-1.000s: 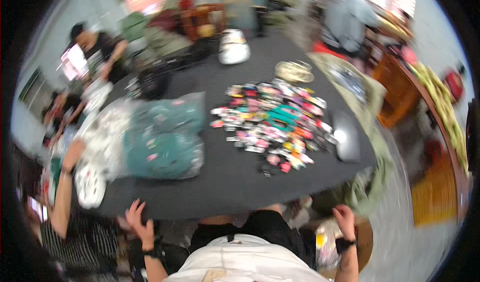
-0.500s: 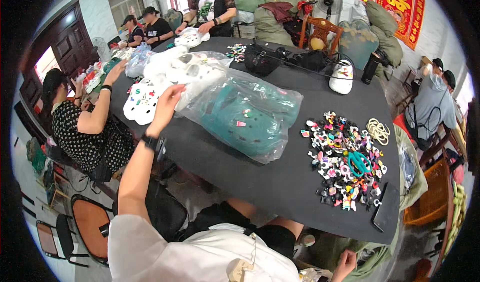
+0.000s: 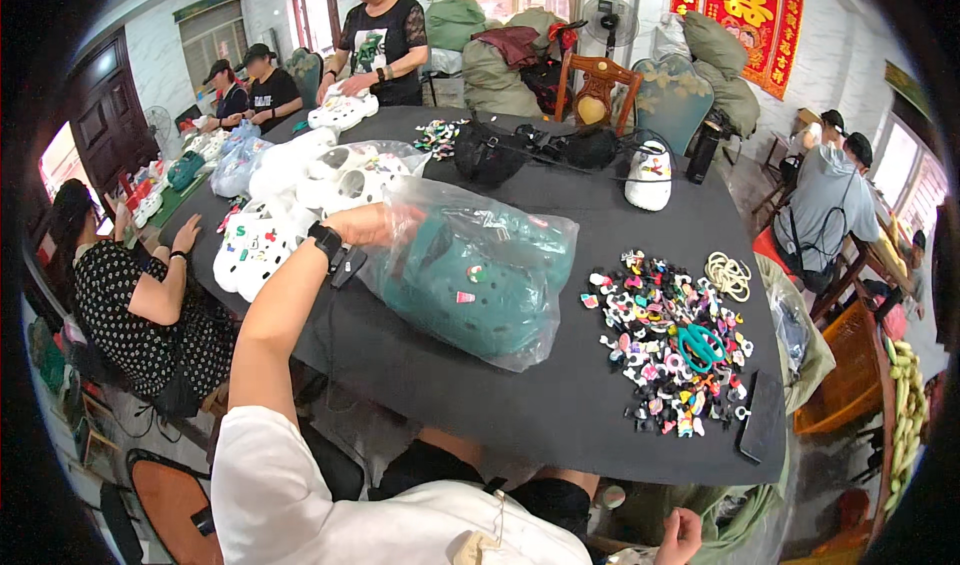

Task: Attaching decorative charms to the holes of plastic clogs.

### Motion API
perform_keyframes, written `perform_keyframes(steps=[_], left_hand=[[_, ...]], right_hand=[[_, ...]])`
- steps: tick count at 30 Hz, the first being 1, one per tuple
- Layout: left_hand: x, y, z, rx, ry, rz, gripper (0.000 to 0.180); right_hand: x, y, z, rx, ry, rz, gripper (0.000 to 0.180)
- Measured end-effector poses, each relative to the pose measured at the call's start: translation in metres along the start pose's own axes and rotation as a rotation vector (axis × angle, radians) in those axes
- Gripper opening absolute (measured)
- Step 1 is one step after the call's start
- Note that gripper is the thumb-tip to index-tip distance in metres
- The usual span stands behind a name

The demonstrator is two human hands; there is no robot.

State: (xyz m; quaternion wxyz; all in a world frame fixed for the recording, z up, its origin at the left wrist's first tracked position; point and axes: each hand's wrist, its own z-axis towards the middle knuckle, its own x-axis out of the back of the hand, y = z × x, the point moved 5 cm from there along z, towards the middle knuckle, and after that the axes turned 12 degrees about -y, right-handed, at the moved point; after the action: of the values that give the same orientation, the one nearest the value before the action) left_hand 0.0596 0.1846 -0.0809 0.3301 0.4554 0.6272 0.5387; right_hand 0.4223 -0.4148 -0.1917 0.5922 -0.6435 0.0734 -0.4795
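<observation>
Plastic bag: likely light, slick; grip through the teal clogs. Left hand at its edge, pinch unclear; right hand loosely open, apart.

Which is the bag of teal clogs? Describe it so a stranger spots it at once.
On the dark table, find the pile of colourful charms. The clear bag lies left of it, touched by the person's left hand. Its teal clogs set it apart from the white clogs further left.

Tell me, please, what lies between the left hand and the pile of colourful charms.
In the head view, the clear bag holding green clogs lies between the left hand and the pile, then some dark tabletop.
</observation>
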Motion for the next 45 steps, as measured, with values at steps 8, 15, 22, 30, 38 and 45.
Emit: perform_keyframes(steps=[8, 15, 22, 30, 38, 45], left_hand=[[-0.023, 0.037, 0.026, -0.227, 0.092, 1.023, 0.081], [-0.04, 0.041, 0.051, -0.34, 0.051, 1.346, 0.086], [-0.048, 0.019, 0.067, -0.314, -0.096, 1.284, 0.053], [-0.125, 0.091, -0.05, -0.517, 0.166, 1.396, 0.052], [-0.192, 0.098, -0.106, -0.508, -0.016, 1.67, 0.029], [-0.164, 0.083, -0.137, -0.512, 0.042, 1.64, 0.028]], right_hand=[[-0.044, -0.061, 0.034, 0.056, -0.139, 0.197, 0.011], [-0.069, -0.093, 0.043, 0.17, -0.07, 0.057, 0.007], [-0.091, -0.107, 0.036, 0.117, -0.338, 0.202, 0.01], [-0.109, -0.15, 0.065, 0.197, -0.595, 0.317, 0.045], [-0.157, -0.194, 0.1, 0.151, -0.738, 0.923, 0.037], [-0.165, -0.186, 0.115, 0.108, -0.641, 0.876, 0.009]])
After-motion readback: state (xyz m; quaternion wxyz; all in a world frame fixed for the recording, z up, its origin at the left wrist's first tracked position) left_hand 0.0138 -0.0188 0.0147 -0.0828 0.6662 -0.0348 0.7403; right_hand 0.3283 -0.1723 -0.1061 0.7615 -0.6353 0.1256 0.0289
